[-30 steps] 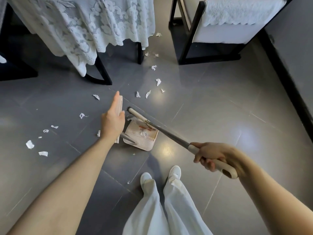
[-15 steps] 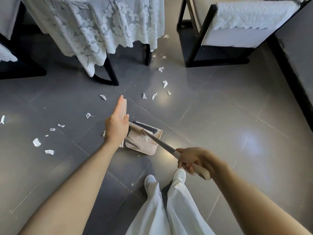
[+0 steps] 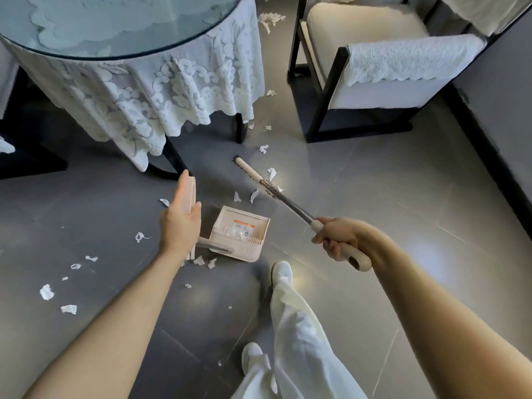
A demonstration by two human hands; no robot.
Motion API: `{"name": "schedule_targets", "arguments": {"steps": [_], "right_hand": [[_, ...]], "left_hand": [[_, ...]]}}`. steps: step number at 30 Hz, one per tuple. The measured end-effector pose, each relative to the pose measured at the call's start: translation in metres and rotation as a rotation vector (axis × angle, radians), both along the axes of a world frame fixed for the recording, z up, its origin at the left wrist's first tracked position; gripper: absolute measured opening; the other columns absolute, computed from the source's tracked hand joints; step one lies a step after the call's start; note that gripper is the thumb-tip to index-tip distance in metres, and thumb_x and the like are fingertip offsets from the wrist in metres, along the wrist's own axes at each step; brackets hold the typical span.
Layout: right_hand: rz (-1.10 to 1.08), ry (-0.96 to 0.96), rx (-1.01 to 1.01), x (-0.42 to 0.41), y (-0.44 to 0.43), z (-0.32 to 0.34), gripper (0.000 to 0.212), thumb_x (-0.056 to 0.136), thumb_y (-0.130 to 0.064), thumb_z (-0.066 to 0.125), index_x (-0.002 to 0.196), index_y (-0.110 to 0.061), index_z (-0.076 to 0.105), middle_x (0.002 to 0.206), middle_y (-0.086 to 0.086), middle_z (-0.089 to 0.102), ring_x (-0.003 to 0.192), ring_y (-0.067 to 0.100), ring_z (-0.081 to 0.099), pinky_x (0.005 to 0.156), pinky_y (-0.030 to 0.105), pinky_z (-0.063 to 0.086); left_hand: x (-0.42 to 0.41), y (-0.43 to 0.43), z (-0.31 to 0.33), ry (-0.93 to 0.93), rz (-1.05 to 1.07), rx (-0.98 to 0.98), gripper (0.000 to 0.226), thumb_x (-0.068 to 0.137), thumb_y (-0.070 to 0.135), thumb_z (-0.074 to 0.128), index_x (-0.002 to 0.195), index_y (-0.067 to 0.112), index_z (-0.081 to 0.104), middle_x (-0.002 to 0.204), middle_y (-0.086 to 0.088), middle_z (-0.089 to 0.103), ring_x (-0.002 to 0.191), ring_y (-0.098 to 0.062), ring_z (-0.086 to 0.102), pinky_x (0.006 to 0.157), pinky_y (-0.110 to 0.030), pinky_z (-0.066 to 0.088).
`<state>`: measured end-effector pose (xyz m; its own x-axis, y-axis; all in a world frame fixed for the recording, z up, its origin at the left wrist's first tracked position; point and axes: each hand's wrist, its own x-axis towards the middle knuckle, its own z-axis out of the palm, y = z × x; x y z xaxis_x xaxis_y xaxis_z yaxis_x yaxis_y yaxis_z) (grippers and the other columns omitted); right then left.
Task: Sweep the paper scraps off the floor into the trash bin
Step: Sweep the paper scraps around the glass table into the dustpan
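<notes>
My left hand (image 3: 180, 223) holds the flat cream handle (image 3: 192, 191) of the dustpan (image 3: 257, 252) between thumb and straight fingers; the pan stands on the grey floor with its mouth facing away from me. Around the cream grip of the broom, my right hand (image 3: 342, 237) is closed. The broom head (image 3: 247, 167) reaches out beyond the pan, touching the floor among white paper scraps (image 3: 272, 173). More scraps (image 3: 237, 197) lie just in front of the pan, some (image 3: 198, 260) beside its rear corner, and several (image 3: 46, 292) at far left. No trash bin is in view.
A round glass-topped table (image 3: 115, 24) with a lace cloth stands ahead left, its dark leg near the broom head. A cream armchair (image 3: 374, 67) with a dark frame stands ahead right, with scraps in the gap between them. A wall (image 3: 503, 110) runs along the right. My feet (image 3: 282, 272) are behind the pan.
The broom head has swung from over the dustpan out to the scraps farther ahead. My right hand has risen and moved forward. My left hand keeps its hold on the pan handle.
</notes>
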<state>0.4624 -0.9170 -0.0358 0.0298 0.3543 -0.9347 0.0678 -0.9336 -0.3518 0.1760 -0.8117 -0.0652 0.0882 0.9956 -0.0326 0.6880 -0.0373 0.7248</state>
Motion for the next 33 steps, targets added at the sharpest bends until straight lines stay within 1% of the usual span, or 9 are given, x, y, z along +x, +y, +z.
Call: {"name": "schedule_targets", "arguments": {"steps": [4, 9, 13, 17, 21, 24, 26, 29, 33], "right_hand": [[0.039, -0.136, 0.055, 0.042, 0.072, -0.022, 0.034, 0.092, -0.002, 0.049, 0.123, -0.017, 0.048, 0.048, 0.005, 0.046, 0.036, 0.011, 0.04, 0.039, 0.02, 0.039], [0.208, -0.277, 0.097, 0.069, 0.138, -0.047, 0.039, 0.088, -0.005, 0.051, 0.126, -0.01, 0.044, 0.063, 0.01, 0.052, 0.055, 0.022, 0.05, 0.065, 0.038, 0.047], [0.217, -0.19, 0.005, 0.059, 0.152, -0.062, 0.046, 0.088, -0.004, 0.05, 0.133, -0.013, 0.042, 0.066, 0.01, 0.054, 0.048, 0.018, 0.05, 0.053, 0.031, 0.048], [0.335, -0.1, -0.082, 0.042, 0.146, -0.047, 0.047, 0.087, -0.008, 0.055, 0.132, -0.016, 0.044, 0.077, 0.009, 0.057, 0.059, 0.017, 0.052, 0.061, 0.028, 0.049], [0.217, 0.116, -0.219, 0.043, 0.147, -0.014, 0.016, 0.094, -0.001, 0.044, 0.105, -0.011, 0.045, 0.043, 0.002, 0.039, 0.034, 0.01, 0.035, 0.036, 0.017, 0.032], [0.051, 0.236, -0.276, 0.055, 0.149, 0.007, 0.029, 0.095, -0.001, 0.043, 0.111, -0.025, 0.046, 0.042, 0.0, 0.036, 0.029, 0.005, 0.032, 0.029, 0.012, 0.029], [0.009, 0.238, -0.259, 0.058, 0.15, 0.017, 0.042, 0.094, -0.002, 0.045, 0.129, -0.025, 0.045, 0.045, 0.0, 0.039, 0.031, 0.004, 0.034, 0.03, 0.013, 0.032], [-0.002, 0.183, -0.172, 0.051, 0.155, 0.025, 0.04, 0.094, -0.001, 0.045, 0.127, -0.024, 0.047, 0.043, 0.001, 0.04, 0.032, 0.006, 0.034, 0.031, 0.013, 0.032], [0.019, 0.016, -0.03, 0.049, 0.174, 0.023, 0.037, 0.093, -0.001, 0.049, 0.125, -0.02, 0.051, 0.045, 0.002, 0.043, 0.038, 0.009, 0.036, 0.035, 0.016, 0.034]], "left_hand": [[0.026, 0.047, -0.005, 0.021, 0.0, -0.011, 0.068, 0.091, 0.002, 0.053, 0.149, 0.028, 0.03, 0.141, 0.007, 0.049, 0.12, -0.025, 0.051, 0.086, -0.008, 0.029], [0.043, 0.092, -0.01, 0.105, 0.022, -0.014, 0.068, 0.09, 0.004, 0.056, 0.147, 0.033, 0.033, 0.132, 0.003, 0.059, 0.108, -0.034, 0.059, 0.085, -0.022, 0.038], [0.044, 0.114, -0.009, 0.105, 0.052, -0.01, 0.066, 0.089, 0.002, 0.058, 0.146, 0.027, 0.037, 0.134, 0.006, 0.057, 0.113, -0.025, 0.056, 0.084, -0.01, 0.031], [0.059, 0.127, -0.007, 0.062, 0.019, -0.005, 0.064, 0.089, -0.001, 0.057, 0.146, 0.022, 0.039, 0.135, 0.009, 0.054, 0.113, -0.018, 0.054, 0.086, -0.002, 0.027], [0.062, 0.141, -0.006, 0.05, 0.015, -0.011, 0.065, 0.089, 0.002, 0.057, 0.146, 0.026, 0.037, 0.127, 0.027, 0.042, 0.118, -0.017, 0.052, 0.087, 0.001, 0.025], [0.063, 0.147, -0.006, 0.052, -0.035, -0.029, 0.065, 0.09, 0.003, 0.056, 0.147, 0.027, 0.035, 0.13, 0.029, 0.037, 0.126, -0.019, 0.049, 0.092, -0.005, 0.024], [0.063, 0.151, -0.007, 0.03, -0.061, -0.03, 0.065, 0.09, 0.002, 0.056, 0.148, 0.025, 0.035, 0.132, 0.027, 0.036, 0.129, -0.017, 0.046, 0.091, 0.0, 0.022], [0.064, 0.157, -0.007, -0.008, -0.064, -0.043, 0.067, 0.09, -0.001, 0.055, 0.148, 0.022, 0.033, 0.138, 0.019, 0.04, 0.13, -0.018, 0.045, 0.089, 0.005, 0.02], [0.073, 0.169, -0.007, -0.015, -0.052, -0.017, 0.068, 0.088, -0.001, 0.057, 0.148, 0.023, 0.033, 0.138, 0.015, 0.047, 0.124, -0.025, 0.052, 0.09, -0.009, 0.029]]}}
